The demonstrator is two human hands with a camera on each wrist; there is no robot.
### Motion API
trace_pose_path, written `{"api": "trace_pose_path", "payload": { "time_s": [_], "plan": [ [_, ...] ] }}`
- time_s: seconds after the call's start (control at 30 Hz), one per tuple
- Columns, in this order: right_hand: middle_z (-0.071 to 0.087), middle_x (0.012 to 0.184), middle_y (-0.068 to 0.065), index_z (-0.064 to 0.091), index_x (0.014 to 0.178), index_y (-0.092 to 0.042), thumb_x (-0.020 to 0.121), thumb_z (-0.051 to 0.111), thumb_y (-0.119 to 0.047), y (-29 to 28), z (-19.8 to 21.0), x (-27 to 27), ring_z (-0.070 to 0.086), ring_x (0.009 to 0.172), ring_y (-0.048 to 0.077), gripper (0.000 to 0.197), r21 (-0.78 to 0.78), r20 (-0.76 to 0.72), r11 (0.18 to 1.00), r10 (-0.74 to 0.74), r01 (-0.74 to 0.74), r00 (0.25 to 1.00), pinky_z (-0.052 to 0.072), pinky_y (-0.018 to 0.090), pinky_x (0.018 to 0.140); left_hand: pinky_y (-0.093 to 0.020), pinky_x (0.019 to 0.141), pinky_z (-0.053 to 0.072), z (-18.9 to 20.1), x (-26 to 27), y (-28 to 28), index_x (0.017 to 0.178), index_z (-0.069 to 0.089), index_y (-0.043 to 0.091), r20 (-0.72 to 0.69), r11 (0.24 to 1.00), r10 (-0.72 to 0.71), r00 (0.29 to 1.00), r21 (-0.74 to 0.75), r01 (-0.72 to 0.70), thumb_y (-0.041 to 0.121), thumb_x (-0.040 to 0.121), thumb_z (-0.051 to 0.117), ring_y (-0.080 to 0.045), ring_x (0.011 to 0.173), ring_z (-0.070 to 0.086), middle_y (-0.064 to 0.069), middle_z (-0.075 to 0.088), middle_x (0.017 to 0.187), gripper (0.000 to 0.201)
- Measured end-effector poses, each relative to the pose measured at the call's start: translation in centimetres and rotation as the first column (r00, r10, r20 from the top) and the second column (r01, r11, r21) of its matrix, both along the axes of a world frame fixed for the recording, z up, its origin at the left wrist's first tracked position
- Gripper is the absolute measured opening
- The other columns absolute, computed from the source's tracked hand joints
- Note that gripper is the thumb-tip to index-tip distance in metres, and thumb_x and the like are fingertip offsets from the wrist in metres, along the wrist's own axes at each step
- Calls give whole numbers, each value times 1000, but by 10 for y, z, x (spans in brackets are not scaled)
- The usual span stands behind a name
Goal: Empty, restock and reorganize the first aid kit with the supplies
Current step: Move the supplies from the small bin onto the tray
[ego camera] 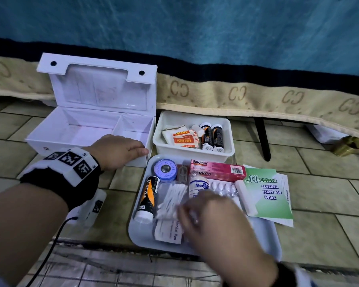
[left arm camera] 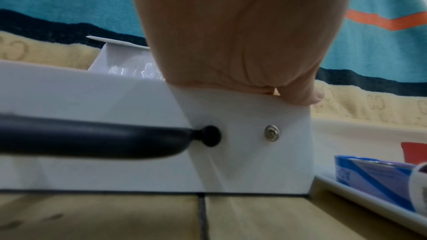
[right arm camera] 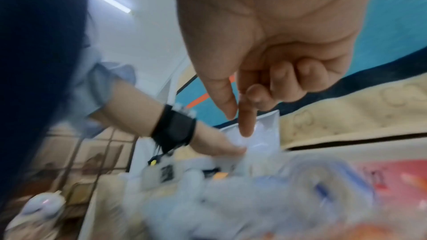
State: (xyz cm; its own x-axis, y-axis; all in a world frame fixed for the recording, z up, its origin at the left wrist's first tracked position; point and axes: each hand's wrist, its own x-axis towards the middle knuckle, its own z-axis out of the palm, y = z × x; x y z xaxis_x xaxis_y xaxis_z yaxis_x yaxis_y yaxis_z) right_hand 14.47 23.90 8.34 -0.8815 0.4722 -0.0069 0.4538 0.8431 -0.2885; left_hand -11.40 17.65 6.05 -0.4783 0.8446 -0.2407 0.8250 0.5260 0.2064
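The white first aid kit (ego camera: pixel 50 141) stands open on the tiled floor with both compartments bare. My left hand (ego camera: pixel 116 152) grips its front right rim; in the left wrist view the fingers of that hand (left arm camera: pixel 242 34) hook over the kit's wall (left arm camera: pixel 242 152) and the thumb stays outside. A white tray (ego camera: pixel 263 235) holds a bag of cotton swabs (ego camera: pixel 170 195), an orange-black tube (ego camera: pixel 148 197), a tape roll (ego camera: pixel 165 168), a Bacidin box (ego camera: pixel 218 169) and alcohol pads (ego camera: pixel 168 230). My right hand (ego camera: pixel 187 210), blurred, hovers over the swabs with thumb and forefinger (right arm camera: pixel 238 121) extended, nothing between them.
A white bin (ego camera: pixel 195 154) behind the tray holds plasters (ego camera: pixel 184 138) and small dark bottles (ego camera: pixel 212 136). A green first aid guide (ego camera: pixel 267 193) lies over the tray's right edge. A blanket hangs along the back, with a black leg (ego camera: pixel 263 139) under it.
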Motion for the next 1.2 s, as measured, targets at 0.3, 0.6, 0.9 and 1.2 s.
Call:
{"api": "trace_pose_path", "payload": {
  "time_s": [0.3,0.6,0.9,1.2],
  "plan": [
    [64,104,14,63,106,-9,89,45,-10,145,30,-84,61,84,29,25,199,180,970,-178,141,967,50,32,71,-30,83,32,1,1,0,67,40,42,22,1000,13,1000,-8,-13,51,96,31,-17,85,47,16,47,70,31],
    [48,80,-1,44,116,-1,93,51,-15,149,-1,-118,53,83,21,27,188,418,982,-49,-34,907,37,26,70,-34,90,36,1,0,-3,94,56,38,40,1000,19,999,-4,-18,55,94,29,-20,97,55,6,62,93,31],
    [57,85,4,57,88,-10,83,62,-29,144,17,-120,53,77,20,20,166,393,983,-135,74,910,42,26,62,-33,96,33,3,2,-1,111,60,33,38,999,50,998,5,-50,54,94,30,-20,103,53,4,64,106,40],
    [62,76,-5,67,90,-24,73,69,-33,68,82,-61,57,57,8,19,-123,-40,983,-141,135,989,41,18,47,-33,94,34,3,3,0,112,60,30,32,999,40,999,1,-41,52,95,31,-20,102,54,3,64,105,41]
  ]
}}
